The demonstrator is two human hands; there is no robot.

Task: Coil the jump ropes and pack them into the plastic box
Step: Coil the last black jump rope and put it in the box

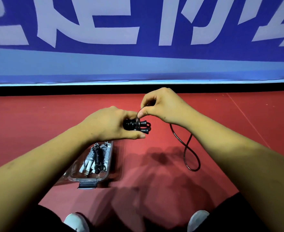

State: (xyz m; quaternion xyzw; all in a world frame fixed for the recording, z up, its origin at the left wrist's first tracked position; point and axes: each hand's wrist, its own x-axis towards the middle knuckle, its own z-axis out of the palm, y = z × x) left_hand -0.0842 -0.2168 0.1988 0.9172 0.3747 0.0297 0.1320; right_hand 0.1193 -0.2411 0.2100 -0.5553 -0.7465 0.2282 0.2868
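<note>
Black plastic handles [137,127] of one jump rope are held side by side, well above the red floor [37,124], with their tips pointing to the person's right. The left hand [109,124] is closed round them, fingers and thumb curled about the ribbed grips. Judged purpose: to keep the pair together as a core for winding.

The right hand [161,106] pinches the cord [190,153] between thumb and forefinger just above the handles, the other fingers curled in. A turn of cord crosses the handles at that point. Judgement: winding is the step in hand, and the pinch sits close to the handles so that each turn lies tight.

Unwound cord hangs from under the right hand. Its slack crosses itself in a figure-eight, and the lower loop appears to lie on the floor, right of the middle. A fair length seems left to wind. The crossing could kink or snag as it is drawn up.

The clear plastic box [87,177] stands open on the floor at the near left, below the left forearm. Its long side runs away from the person and a dark latch sits at its near end. Coiled ropes [97,158], white and black, lie lengthwise inside it. Judgement: the box is kept close under the holding hand for a short transfer. The forearm hides its far end, so the room remaining cannot be told.
</note>
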